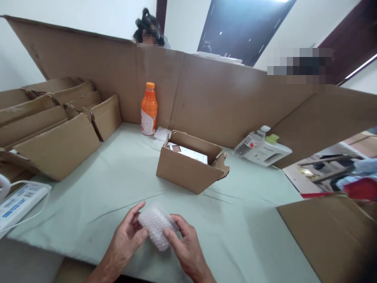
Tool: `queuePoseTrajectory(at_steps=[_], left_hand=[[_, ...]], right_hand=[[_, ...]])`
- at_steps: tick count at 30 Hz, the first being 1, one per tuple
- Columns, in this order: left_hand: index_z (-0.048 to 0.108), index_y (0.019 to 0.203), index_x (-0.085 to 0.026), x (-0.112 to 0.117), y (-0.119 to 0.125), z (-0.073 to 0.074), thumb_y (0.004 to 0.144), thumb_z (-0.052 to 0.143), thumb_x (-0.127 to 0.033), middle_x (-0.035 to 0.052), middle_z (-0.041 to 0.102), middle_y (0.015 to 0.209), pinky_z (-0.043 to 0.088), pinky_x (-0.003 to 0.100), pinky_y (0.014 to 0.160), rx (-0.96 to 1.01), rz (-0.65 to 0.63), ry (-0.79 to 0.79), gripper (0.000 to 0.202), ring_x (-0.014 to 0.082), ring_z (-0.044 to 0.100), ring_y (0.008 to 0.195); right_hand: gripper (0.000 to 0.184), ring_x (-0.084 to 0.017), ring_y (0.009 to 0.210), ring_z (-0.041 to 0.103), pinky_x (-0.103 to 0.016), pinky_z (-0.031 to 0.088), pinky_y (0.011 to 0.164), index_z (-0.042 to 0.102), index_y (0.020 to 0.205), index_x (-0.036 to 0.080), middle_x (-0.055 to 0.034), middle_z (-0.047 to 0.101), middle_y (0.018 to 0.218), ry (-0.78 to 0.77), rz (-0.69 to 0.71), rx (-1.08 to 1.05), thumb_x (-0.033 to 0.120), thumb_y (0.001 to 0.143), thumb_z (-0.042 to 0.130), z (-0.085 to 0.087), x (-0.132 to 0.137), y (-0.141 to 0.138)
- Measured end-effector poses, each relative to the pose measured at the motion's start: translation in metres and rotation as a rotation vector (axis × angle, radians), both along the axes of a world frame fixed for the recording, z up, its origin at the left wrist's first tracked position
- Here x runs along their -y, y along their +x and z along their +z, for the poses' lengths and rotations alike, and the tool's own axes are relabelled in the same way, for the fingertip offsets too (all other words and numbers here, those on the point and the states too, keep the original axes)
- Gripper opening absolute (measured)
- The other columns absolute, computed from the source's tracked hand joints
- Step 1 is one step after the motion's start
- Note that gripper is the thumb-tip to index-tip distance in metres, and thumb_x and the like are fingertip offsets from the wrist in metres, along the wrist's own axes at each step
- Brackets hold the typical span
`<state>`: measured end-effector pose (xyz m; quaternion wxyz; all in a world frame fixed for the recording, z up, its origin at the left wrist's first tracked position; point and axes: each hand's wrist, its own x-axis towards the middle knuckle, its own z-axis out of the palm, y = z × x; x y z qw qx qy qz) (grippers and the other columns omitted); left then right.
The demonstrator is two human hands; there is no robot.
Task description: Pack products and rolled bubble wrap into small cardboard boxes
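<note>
A small packet of bubble wrap (157, 227) is held above the near part of the table, between my two hands. My left hand (127, 232) grips its left edge, thumb in front and fingers curled behind. On the right edge, my right hand (185, 241) pinches it between thumb and fingers. What the wrap encloses cannot be made out. Just beyond stands an open cardboard box (188, 173), with a white box (188, 152) with brown print inside it.
Several open cardboard boxes (64, 145) stand at left, near a white power strip (20, 204). At the back are an orange bottle (149, 110), a clear bottle (250, 142) and a white jug (269, 151) before a cardboard partition (224, 102). Another cardboard piece (326, 232) is at right. A person sits beyond.
</note>
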<state>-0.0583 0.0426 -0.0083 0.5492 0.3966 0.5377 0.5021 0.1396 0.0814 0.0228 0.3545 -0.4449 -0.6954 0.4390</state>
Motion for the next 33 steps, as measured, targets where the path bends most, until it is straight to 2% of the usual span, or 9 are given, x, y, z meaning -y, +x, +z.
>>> queuePoseTrajectory(at_steps=[3, 6, 9, 11, 13, 17, 24, 30, 33], left_hand=[[0.047, 0.14, -0.019, -0.029, -0.01, -0.003, 0.09, 0.059, -0.052, 0.0129, 0.067, 0.116, 0.055, 0.039, 0.093, -0.101, 0.043, 0.127, 0.062, 0.0265, 0.066, 0.11], [0.042, 0.144, -0.023, -0.074, -0.011, 0.0, 0.092, 0.058, -0.044, 0.0156, 0.057, 0.136, 0.049, 0.045, 0.101, -0.282, 0.051, 0.237, 0.059, 0.0276, 0.059, 0.122], [0.037, 0.148, -0.023, -0.121, 0.001, -0.002, 0.088, 0.061, -0.034, 0.0165, 0.046, 0.148, 0.048, 0.048, 0.103, -0.411, 0.073, 0.339, 0.065, 0.0292, 0.053, 0.129], [0.034, 0.15, -0.022, -0.143, 0.013, -0.01, 0.085, 0.061, -0.03, 0.0174, 0.045, 0.148, 0.048, 0.049, 0.103, -0.449, 0.092, 0.401, 0.071, 0.0303, 0.052, 0.131], [0.031, 0.152, -0.021, -0.154, 0.022, -0.022, 0.083, 0.06, -0.026, 0.0174, 0.046, 0.148, 0.046, 0.05, 0.106, -0.474, 0.102, 0.451, 0.076, 0.0314, 0.049, 0.135], [0.027, 0.155, -0.022, -0.154, 0.026, -0.046, 0.084, 0.058, -0.021, 0.0156, 0.043, 0.154, 0.039, 0.052, 0.114, -0.498, 0.064, 0.478, 0.078, 0.0308, 0.044, 0.141], [0.032, 0.152, -0.021, -0.151, 0.02, -0.052, 0.084, 0.058, -0.02, 0.0166, 0.046, 0.153, 0.041, 0.053, 0.113, -0.522, 0.057, 0.484, 0.073, 0.0314, 0.047, 0.139], [0.035, 0.15, -0.018, -0.151, 0.021, -0.05, 0.085, 0.057, -0.024, 0.0179, 0.049, 0.15, 0.043, 0.052, 0.112, -0.51, 0.057, 0.454, 0.069, 0.0321, 0.05, 0.137], [0.034, 0.151, -0.018, -0.15, 0.02, -0.048, 0.085, 0.057, -0.027, 0.0177, 0.051, 0.148, 0.043, 0.052, 0.111, -0.487, 0.065, 0.417, 0.071, 0.0321, 0.051, 0.136]], right_hand=[[0.023, -0.018, 0.081, 0.07, -0.024, 0.055, 0.073, 0.07, 0.107, 0.021, -0.0026, 0.076, 0.093, 0.151, -0.078, 0.084, 0.036, 0.093, 0.059, 0.043, -0.025, 0.029], [0.029, -0.021, 0.091, 0.071, -0.028, 0.056, 0.077, 0.069, 0.115, 0.023, -0.0051, 0.076, 0.107, 0.396, -0.281, 0.214, 0.04, 0.093, 0.061, 0.096, -0.061, 0.063], [0.034, -0.021, 0.082, 0.07, -0.03, 0.054, 0.07, 0.069, 0.118, 0.022, -0.0069, 0.076, 0.104, 0.605, -0.458, 0.471, 0.042, 0.093, 0.058, 0.14, -0.105, 0.087], [0.03, -0.022, 0.072, 0.069, -0.032, 0.05, 0.063, 0.072, 0.112, 0.021, -0.0075, 0.077, 0.09, 0.631, -0.478, 0.761, 0.037, 0.091, 0.058, 0.161, -0.135, 0.093], [0.019, -0.025, 0.066, 0.069, -0.032, 0.047, 0.059, 0.076, 0.096, 0.02, -0.0081, 0.074, 0.074, 0.509, -0.408, 1.127, 0.027, 0.086, 0.061, 0.173, -0.16, 0.09], [0.021, -0.029, 0.072, 0.071, -0.031, 0.042, 0.059, 0.075, 0.072, 0.016, -0.0156, 0.074, 0.074, 0.183, -0.171, 1.568, 0.009, 0.079, 0.056, 0.183, -0.194, 0.064], [0.015, -0.023, 0.073, 0.069, -0.027, 0.034, 0.055, 0.076, 0.078, 0.017, -0.0114, 0.076, 0.082, 0.046, 0.123, 1.482, 0.016, 0.073, 0.063, 0.166, -0.223, 0.045], [0.019, -0.017, 0.073, 0.065, -0.025, 0.036, 0.058, 0.073, 0.084, 0.019, -0.0051, 0.076, 0.086, 0.072, 0.143, 1.361, 0.015, 0.077, 0.056, 0.164, -0.208, 0.059], [0.022, -0.017, 0.073, 0.064, -0.025, 0.04, 0.062, 0.072, 0.093, 0.019, -0.004, 0.075, 0.088, 0.219, -0.102, 1.152, 0.021, 0.083, 0.053, 0.169, -0.188, 0.076]])
